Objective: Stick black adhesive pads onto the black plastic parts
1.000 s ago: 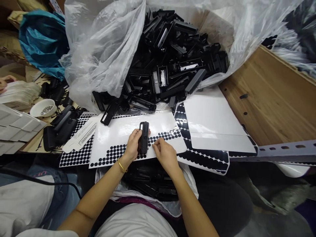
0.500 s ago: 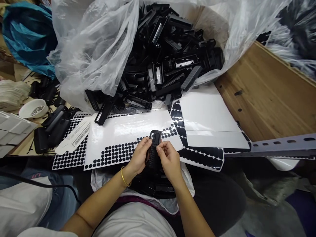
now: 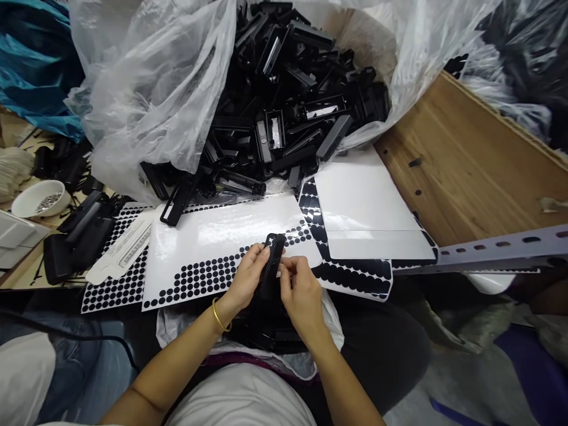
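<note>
Fingers of the left hand: closed around one black plastic piece, thumb lying along its left side. Right hand: thumb and fingertips drawn close to each other at the right edge of the same piece; whether they pinch anything there is too small to tell.

Clear plastic bag: one, wide open, behind the worktop's sheets, holding a large heap of black pieces.

Wooden board: one, brown, slanted, to the right of the bag.

Dotted sheet: one, white and glossy, flat before the person, bare across its upper part.

White sheet: one, plain, to the right of the dotted sheet, over other black-marked sheets.

Black plastic piece: one, long and narrow, finely textured face, rounded top end; held between the two hands over the near edge of the dotted sheet, top leaning slightly right, lower end lost in shadow.

Bracelet: one, gold-coloured, on the left wrist.

Dots: many, black, round, in rows along the dotted sheet's near side
</note>
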A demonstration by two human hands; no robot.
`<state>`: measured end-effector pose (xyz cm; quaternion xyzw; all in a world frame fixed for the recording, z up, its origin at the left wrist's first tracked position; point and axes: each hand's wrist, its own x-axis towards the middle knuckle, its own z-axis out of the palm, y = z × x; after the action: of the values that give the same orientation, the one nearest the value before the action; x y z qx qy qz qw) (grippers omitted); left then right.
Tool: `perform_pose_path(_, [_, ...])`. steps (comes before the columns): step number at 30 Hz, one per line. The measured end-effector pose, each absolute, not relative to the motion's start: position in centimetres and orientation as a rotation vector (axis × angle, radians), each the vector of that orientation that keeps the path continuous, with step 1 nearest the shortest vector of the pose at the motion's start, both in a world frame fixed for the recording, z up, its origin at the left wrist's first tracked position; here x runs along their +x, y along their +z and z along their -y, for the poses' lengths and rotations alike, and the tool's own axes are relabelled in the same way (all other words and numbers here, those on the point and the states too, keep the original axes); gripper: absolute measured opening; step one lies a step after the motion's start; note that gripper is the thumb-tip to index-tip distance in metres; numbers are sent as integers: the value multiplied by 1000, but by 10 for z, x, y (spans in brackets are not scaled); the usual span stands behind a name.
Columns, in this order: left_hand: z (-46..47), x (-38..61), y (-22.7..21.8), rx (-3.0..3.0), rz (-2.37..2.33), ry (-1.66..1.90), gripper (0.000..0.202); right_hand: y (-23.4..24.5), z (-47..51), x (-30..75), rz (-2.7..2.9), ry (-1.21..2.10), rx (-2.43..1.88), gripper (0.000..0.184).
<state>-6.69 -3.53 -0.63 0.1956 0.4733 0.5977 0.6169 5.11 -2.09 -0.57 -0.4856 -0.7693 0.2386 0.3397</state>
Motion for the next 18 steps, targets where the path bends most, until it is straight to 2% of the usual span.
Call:
perform_pose_path(3, [30, -69, -14, 404, -1048, 1345, 24, -13, 24, 76, 2023, 493, -1232, 7])
perform_pose_path(6, [24, -70, -20, 377, -1028, 1360, 23, -21, 24, 100, 2171, 177, -1196, 2])
perform_pose_path(10, [21, -68, -21, 364, -1003, 1381, 23, -35, 16, 114, 2279, -162, -1217, 9])
perform_pose_path(18, [17, -72, -18, 367, -995, 1431, 24, -46, 9, 142, 2338, -123, -928, 16])
